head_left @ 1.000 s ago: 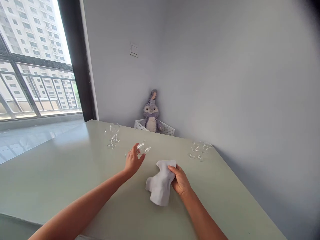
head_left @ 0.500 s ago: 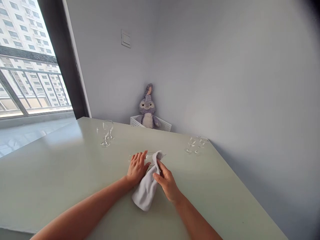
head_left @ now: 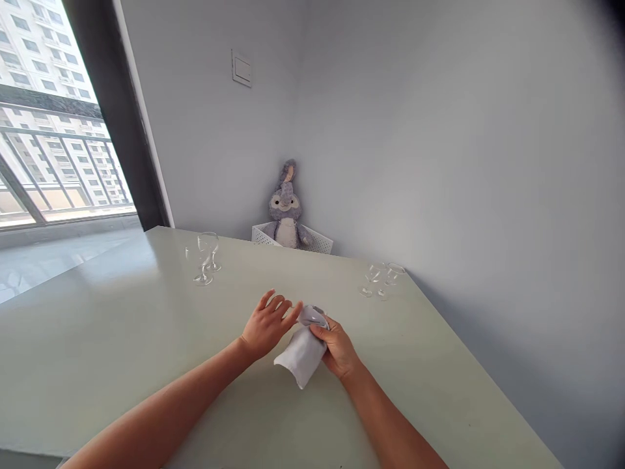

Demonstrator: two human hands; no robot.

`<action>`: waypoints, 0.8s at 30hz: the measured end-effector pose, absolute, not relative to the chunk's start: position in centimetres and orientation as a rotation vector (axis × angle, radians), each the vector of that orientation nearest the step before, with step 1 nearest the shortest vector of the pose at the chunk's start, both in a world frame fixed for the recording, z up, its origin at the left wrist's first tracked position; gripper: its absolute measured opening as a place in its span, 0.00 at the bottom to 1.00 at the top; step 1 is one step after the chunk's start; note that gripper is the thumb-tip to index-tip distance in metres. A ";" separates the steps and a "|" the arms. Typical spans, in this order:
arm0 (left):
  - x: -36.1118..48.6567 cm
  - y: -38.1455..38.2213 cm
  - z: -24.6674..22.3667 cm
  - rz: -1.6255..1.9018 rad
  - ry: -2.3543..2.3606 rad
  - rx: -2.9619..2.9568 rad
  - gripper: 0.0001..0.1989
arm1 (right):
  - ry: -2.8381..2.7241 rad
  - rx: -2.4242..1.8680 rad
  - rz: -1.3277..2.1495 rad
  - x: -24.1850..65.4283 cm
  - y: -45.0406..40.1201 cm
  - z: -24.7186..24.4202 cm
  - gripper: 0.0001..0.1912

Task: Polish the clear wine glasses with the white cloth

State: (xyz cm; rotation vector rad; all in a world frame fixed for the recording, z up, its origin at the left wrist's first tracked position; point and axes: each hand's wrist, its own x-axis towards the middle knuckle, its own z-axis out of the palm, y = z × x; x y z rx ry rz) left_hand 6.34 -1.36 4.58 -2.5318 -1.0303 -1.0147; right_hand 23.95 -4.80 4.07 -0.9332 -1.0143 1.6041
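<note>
A white cloth [head_left: 301, 355] hangs from my right hand [head_left: 338, 345], which is closed round it. A clear glass [head_left: 312, 315] rests against the cloth, its far side wrapped or hidden by cloth and fingers. My left hand [head_left: 268, 326] is just left of the glass, fingers spread, palm down; the thumb is by the glass rim. Two stemmed glasses stand upright at the table's back left, one nearer [head_left: 203, 267] and one behind [head_left: 213, 251]. Two more stand at the back right, one on the left [head_left: 374, 273] and one on the right [head_left: 392, 275].
The pale green table [head_left: 195, 352] meets grey walls behind and on the right. Beyond its back edge, a purple plush rabbit [head_left: 286, 212] sits in a white perforated basket [head_left: 319, 243]. A window with a railing is at the left.
My left hand has come off the glass and opened a little to the left. My right hand has turned the glass and cloth, and the cloth's lower end has swung right.
</note>
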 end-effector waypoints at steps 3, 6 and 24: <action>5.7 -1.1 5.0 -1.043 -1.029 -2.698 0.14 | -1.162 -0.941 1.596 24.8 -4.7 4.6 0.21; 5.1 -1.0 5.4 -1.011 -1.251 -3.003 0.15 | -1.471 -0.952 1.507 25.7 -5.2 5.9 0.18; 5.1 -1.2 5.5 -0.920 -1.341 -2.975 0.10 | -1.351 -0.964 1.628 25.6 -5.5 6.0 0.18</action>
